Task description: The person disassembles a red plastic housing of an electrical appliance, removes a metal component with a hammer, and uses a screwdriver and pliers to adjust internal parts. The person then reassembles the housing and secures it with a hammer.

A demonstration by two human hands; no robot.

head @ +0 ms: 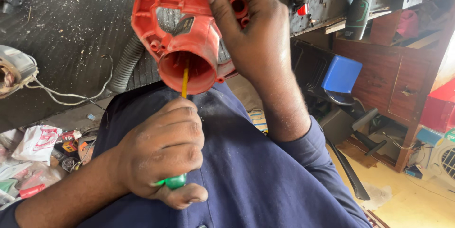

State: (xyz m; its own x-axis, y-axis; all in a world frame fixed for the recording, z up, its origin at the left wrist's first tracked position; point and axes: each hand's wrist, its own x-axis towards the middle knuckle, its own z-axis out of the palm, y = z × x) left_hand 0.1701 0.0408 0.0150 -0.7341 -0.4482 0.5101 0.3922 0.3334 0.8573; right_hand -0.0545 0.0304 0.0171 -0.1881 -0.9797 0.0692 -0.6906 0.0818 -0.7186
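My right hand grips a red plastic tool housing from the right, thumb across its top, with its round opening tilted toward me. My left hand is closed in a fist around a screwdriver with a green handle. The screwdriver's yellow shaft runs up from my fist into the round opening, and its tip is hidden inside. Both hands are over my navy shirt.
A dark workbench spans the top, with a grey ribbed hose, a motor part with white wires at left and a green power tool at right. Packets and small parts lie lower left. A blue stool and wooden cabinet stand right.
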